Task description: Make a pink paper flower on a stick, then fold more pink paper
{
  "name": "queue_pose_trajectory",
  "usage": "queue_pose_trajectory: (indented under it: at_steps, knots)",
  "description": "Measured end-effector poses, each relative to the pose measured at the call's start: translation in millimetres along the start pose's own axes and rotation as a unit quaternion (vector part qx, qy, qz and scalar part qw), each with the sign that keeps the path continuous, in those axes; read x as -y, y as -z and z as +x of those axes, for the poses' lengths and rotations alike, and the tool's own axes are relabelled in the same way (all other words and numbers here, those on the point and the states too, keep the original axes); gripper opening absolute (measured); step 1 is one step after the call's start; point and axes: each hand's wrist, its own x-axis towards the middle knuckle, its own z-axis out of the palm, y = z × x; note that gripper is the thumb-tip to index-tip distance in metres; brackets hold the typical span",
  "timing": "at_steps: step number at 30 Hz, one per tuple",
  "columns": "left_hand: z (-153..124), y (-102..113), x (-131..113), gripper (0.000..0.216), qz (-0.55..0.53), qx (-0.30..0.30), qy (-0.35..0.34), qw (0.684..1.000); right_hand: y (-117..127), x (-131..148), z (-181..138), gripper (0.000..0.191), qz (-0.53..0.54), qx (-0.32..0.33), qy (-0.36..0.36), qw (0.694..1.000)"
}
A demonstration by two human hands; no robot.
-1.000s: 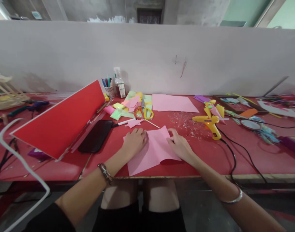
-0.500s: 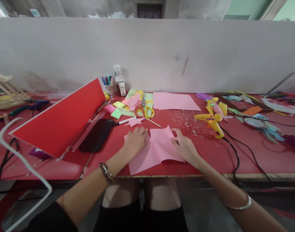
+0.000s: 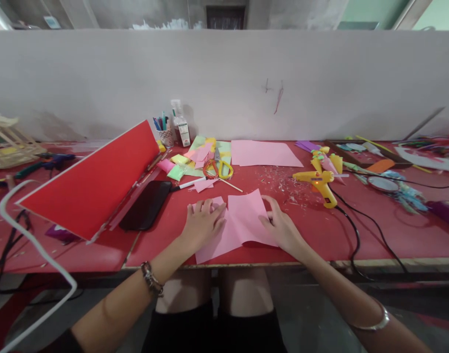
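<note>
A pink paper sheet (image 3: pixel 239 223) lies folded on the red table (image 3: pixel 320 230) just in front of me. My left hand (image 3: pixel 202 223) rests flat on the sheet's left part, fingers stretched out and pressing it down. My right hand (image 3: pixel 281 225) lies on the sheet's right edge, fingers curled at the folded flap. Whether the flap is pinched I cannot make out.
A yellow glue gun (image 3: pixel 318 185) with a black cable (image 3: pixel 356 235) lies right of the sheet. Scissors (image 3: pixel 219 168), a white marker (image 3: pixel 189 184), paper scraps and another pink sheet (image 3: pixel 263 153) lie behind. A black phone (image 3: pixel 146 205) and a tilted red board (image 3: pixel 95 184) sit on the left.
My left hand has slid back along the sheet and spread flatter. The right flap of the pink sheet has folded further left over the lower layer.
</note>
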Motion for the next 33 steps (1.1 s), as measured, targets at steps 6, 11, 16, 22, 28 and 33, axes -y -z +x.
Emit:
queue_pose_trajectory:
  at_steps: [6,11,16,22,28,33]
  knots:
    - [1.8,-0.1,-0.1,0.041,-0.008,-0.001,0.006,1.0,2.8,-12.2,-5.2,0.043,-0.046,-0.032,0.01,0.998]
    - [1.8,-0.2,-0.6,0.041,-0.003,-0.007,-0.001,1.0,7.9,-27.8,-12.1,0.041,-0.07,-0.063,0.006,0.996]
    - [2.0,-0.2,0.1,0.041,0.006,-0.014,-0.003,1.0,15.2,-36.9,-17.6,0.043,-0.068,-0.109,0.0,0.992]
    - [-5.8,-1.3,4.9,0.044,-0.024,-0.035,-0.07,0.997,19.6,-38.1,-18.5,0.051,-0.011,-0.114,0.009,0.993]
    - [-38.8,3.9,8.2,0.052,-0.085,0.024,-0.198,0.976,19.4,-44.6,-17.9,0.034,0.05,-0.108,0.036,0.992]
    - [-55.5,11.7,15.3,0.058,-0.07,0.079,-0.21,0.972,18.6,-50.9,-16.2,0.029,0.092,-0.076,0.044,0.992]
